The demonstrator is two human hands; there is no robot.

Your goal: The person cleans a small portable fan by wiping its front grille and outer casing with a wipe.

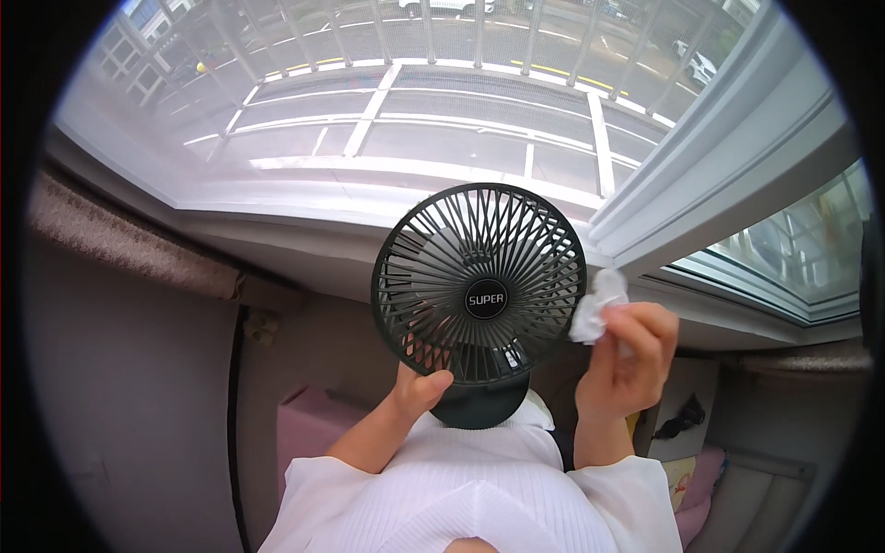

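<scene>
A dark green desk fan (442, 313) with a round slatted grille is held up in front of my chest, its round base at the bottom. My left hand (422, 387) grips it at the lower left, thumb over the rim and the other fingers partly hidden behind the grille. At the fan's right edge, my right hand (636, 355) is closed on a crumpled white tissue (599, 309). The tissue is beside the rim; whether it touches the rim I cannot tell.
Ahead is a window with a white sill (323, 198) and an outside railing (479, 41) above a street. An opened window sash (737, 184) stands at right. A pink box-like piece (309, 429) is at lower left, and a dark object (680, 419) lies on a pale surface at right.
</scene>
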